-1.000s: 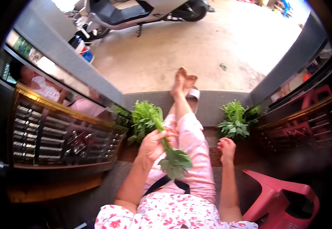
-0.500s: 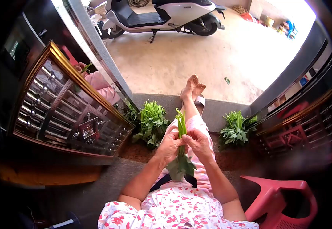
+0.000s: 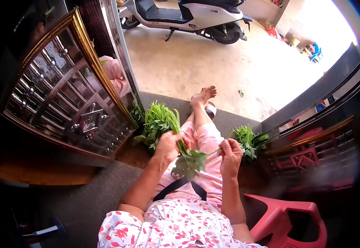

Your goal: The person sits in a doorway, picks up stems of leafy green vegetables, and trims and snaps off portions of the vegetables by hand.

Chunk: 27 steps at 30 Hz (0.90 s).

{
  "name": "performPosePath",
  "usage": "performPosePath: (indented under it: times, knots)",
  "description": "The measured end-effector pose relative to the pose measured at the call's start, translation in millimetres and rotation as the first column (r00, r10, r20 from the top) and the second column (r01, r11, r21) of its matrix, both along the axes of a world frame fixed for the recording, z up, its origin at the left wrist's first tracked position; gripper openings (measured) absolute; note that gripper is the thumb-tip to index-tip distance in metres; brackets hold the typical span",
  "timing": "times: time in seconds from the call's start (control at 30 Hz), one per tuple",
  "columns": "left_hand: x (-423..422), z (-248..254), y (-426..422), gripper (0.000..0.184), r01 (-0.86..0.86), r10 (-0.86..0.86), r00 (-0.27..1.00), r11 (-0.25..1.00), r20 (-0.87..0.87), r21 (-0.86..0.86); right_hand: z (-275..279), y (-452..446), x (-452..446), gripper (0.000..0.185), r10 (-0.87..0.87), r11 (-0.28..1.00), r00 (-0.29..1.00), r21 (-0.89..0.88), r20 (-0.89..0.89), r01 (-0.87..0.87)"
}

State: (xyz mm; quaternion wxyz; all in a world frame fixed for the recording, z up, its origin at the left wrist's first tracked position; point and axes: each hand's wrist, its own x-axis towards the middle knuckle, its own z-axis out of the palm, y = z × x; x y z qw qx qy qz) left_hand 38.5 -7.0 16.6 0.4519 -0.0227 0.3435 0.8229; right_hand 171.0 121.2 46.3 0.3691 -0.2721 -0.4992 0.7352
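Half a second ago both hands met at the bunch of leafy, pale-stemmed greens (image 3: 189, 163); now parted. Bare right hand (image 3: 231, 155) has moved out rightward, its fingers (image 3: 224, 144) pinching one thin green stem; one second ago, none visible there. Stem's leafy end overlaps the bunch; whether loose, cannot tell. Bunch, near-upright between both hands half a second back, now leans left in bare left hand (image 3: 169, 146) alone. White-and-black scooter (image 3: 207, 18) sits further right in view.
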Motion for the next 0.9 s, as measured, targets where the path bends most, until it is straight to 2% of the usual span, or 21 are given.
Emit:
performPosePath:
  times: [0.03, 0.07, 0.13, 0.2, 0.23, 0.27, 0.33, 0.37, 0.4, 0.47, 0.53, 0.63, 0.7, 0.9]
  knots:
    - [-6.4, -1.7, -5.5, 0.008, -0.049, 0.048, 0.999, 0.998, 0.022, 0.028, 0.0, 5.3, 4.0, 0.006, -0.039, 0.999, 0.999, -0.029, -0.014, 0.039]
    - [-13.2, -2.2, -9.8, 0.009, -0.132, 0.136, 0.989, 0.99, 0.061, -0.057, 0.5, 10.7, 8.3, 0.005, -0.079, 0.995, 0.996, -0.058, -0.026, 0.078]
    - [-27.0, -5.3, -22.6, 0.009, -0.203, 0.208, 0.976, 0.977, 0.07, -0.063, 3.5, 20.1, 16.0, 0.006, -0.115, 0.988, 0.993, -0.111, -0.026, 0.111]
    - [-42.2, -19.5, -34.8, 0.009, -0.241, 0.242, 0.969, 0.97, 0.043, -0.023, -1.0, 31.8, 23.5, 0.008, -0.169, 0.925, 0.979, -0.361, -0.111, 0.119]
    - [-45.6, -20.3, -39.5, 0.009, -0.267, 0.268, 0.963, 0.963, 0.034, -0.027, -5.9, 37.9, 27.6, 0.009, -0.17, 0.896, 0.982, -0.429, -0.085, 0.118]
    - [-47.0, -20.6, -41.5, 0.01, -0.324, 0.324, 0.946, 0.946, 0.002, -0.029, -13.5, 44.4, 31.6, 0.009, -0.175, 0.9, 0.981, -0.417, -0.084, 0.125]
    - [-49.3, -23.5, -42.9, 0.009, -0.368, 0.369, 0.929, 0.928, 0.02, -0.055, -28.3, 56.6, 38.4, 0.011, -0.115, 0.685, 0.977, -0.727, -0.178, -0.052]
    - [-48.7, -23.6, -43.6, 0.009, -0.353, 0.354, 0.933, 0.935, 0.065, -0.036, -34.6, 60.8, 40.4, 0.012, -0.082, 0.644, 0.972, -0.756, -0.221, -0.117]
    - [-47.8, -23.6, -43.2, 0.009, -0.336, 0.337, 0.936, 0.941, 0.105, -0.027, -33.6, 59.4, 38.2, 0.012, -0.058, 0.617, 0.957, -0.763, -0.285, -0.19]
    - [-46.0, -28.2, -41.8, 0.009, -0.295, 0.286, 0.937, 0.955, 0.202, 0.015, -32.5, 54.6, 36.9, 0.012, -0.108, 0.615, 0.959, -0.776, -0.262, -0.143]
    - [-43.6, -31.8, -39.5, 0.009, -0.266, 0.258, 0.941, 0.964, 0.218, 0.008, -43.7, 59.8, 34.2, 0.012, -0.054, 0.577, 0.959, -0.792, -0.279, -0.198]
    - [-41.0, -31.8, -33.6, 0.008, -0.246, 0.242, 0.941, 0.969, 0.237, -0.014, -48.8, 57.8, 34.9, 0.011, -0.066, 0.563, 0.93, -0.783, -0.362, -0.265]
    - [-39.0, -29.4, -32.0, 0.006, -0.235, 0.235, 0.943, 0.972, 0.238, -0.029, -49.2, 57.5, 35.3, 0.01, -0.01, 0.665, 0.965, -0.723, -0.26, -0.188]
    - [-31.1, -18.0, -26.1, 0.005, -0.152, 0.151, 0.971, 0.988, 0.185, -0.008, -54.8, 54.9, 37.5, 0.008, 0.003, 0.732, 0.971, -0.662, -0.238, -0.164]
